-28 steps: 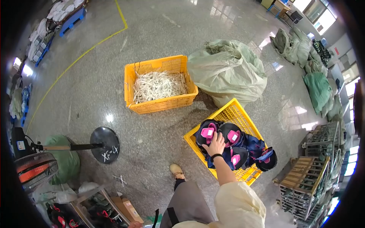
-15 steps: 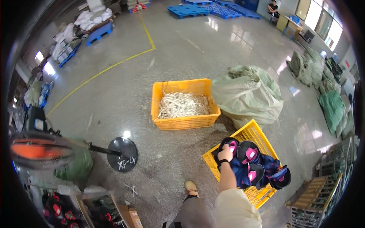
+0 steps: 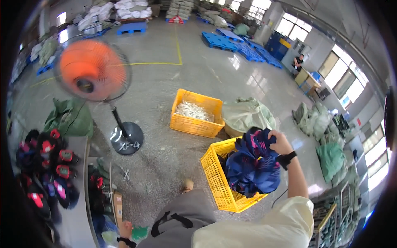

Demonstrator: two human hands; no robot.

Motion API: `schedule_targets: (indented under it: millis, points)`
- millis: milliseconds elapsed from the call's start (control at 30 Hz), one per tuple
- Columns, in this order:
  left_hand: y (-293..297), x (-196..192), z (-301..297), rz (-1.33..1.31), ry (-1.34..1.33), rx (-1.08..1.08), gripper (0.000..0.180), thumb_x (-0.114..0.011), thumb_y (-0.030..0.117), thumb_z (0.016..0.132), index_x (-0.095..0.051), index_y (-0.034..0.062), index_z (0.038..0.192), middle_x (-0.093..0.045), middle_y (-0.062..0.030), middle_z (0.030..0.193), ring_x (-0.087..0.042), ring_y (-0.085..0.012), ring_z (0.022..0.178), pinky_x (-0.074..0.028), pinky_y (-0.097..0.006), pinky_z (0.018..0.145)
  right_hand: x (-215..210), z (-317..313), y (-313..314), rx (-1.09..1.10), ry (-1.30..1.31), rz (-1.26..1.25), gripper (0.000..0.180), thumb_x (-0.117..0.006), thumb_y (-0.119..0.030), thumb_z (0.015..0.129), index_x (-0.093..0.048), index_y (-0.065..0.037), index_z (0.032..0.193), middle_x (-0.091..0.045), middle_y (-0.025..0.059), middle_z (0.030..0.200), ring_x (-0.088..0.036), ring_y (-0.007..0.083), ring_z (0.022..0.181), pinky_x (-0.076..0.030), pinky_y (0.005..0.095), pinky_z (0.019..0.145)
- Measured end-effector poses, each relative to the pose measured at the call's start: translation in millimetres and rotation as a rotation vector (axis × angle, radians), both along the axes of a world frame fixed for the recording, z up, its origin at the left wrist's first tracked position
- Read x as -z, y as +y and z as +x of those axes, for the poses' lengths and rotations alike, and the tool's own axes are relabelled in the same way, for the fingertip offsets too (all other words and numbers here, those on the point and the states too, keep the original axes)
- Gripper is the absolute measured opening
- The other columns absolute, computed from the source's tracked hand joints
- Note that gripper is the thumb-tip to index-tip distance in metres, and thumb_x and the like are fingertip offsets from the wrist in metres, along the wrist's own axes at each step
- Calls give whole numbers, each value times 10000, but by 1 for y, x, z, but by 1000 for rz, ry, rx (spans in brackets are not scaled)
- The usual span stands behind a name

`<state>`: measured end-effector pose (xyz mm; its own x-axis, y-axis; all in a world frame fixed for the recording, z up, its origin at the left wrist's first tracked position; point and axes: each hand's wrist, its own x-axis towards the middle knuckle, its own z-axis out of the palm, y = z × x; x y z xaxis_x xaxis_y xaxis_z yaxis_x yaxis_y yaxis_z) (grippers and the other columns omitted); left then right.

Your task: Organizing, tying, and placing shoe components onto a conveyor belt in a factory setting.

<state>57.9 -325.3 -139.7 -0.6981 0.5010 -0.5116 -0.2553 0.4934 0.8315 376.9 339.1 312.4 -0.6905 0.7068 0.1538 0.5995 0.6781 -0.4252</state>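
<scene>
**Lifting a bundle out of the crate**

Gripping from above, the right hand (image 3: 280, 142) has its fingers closed on the top of a bunched dark-blue fabric bundle with pink patches (image 3: 253, 167), which hangs over the nearer yellow slatted plastic crate (image 3: 215, 177) on the grey polished floor (image 3: 165, 91). The left hand (image 3: 125, 230) shows only at the lower edge beside a green scrap; whether its fingers are open or closed I cannot tell.

Beyond stands a second yellow plastic crate of pale strips (image 3: 194, 113), touching a stuffed pale-green woven sack (image 3: 247, 115). An orange-bladed pedestal fan (image 3: 92, 70) stands to the left, near a surface (image 3: 76, 206) piled with dark pieces.

The hold looks high and one-handed, so loose pieces could slip from the bundle, or its hanging folds could snag the crate's rim and tip it.
</scene>
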Motion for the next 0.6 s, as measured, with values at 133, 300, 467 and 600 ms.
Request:
schedule_targets:
  millis: [133,300,467,600]
  points:
    - [-1,-79,26,-181,504,113,208,-545,193,795,-594,33,919,-638,-134,781,-631,-203,688,-493,-314,618,-100,-97,-132,-371,-14,44,278,-543,-17,529,-531,-33,806,-540,120,754,-532,254,725,-427,295,685]
    - [0,-150,63,59,249,-7,260,-566,214,839,-572,32,1024,-639,-74,886,-601,-144,789,-481,-283,693,-149,-182,-264,-1088,120,98,222,-577,-19,543,-547,-40,763,-566,92,695,-553,261,616,-442,305,583]
    - [-34,-232,80,502,92,-299,641,-579,368,836,-271,44,1296,-532,-155,1136,-577,-234,945,-489,-332,753,-194,-257,-385,-1616,438,71,188,-627,-8,539,-516,-63,680,-490,56,569,-474,202,473,-356,274,467]
    - [-83,-304,104,864,262,-626,685,-555,296,862,-136,67,1354,-402,-166,1259,-511,-232,1050,-497,-355,778,-197,-285,-454,-1847,734,-273,256,-656,4,563,-465,-66,720,-487,46,597,-443,142,507,-343,258,494]
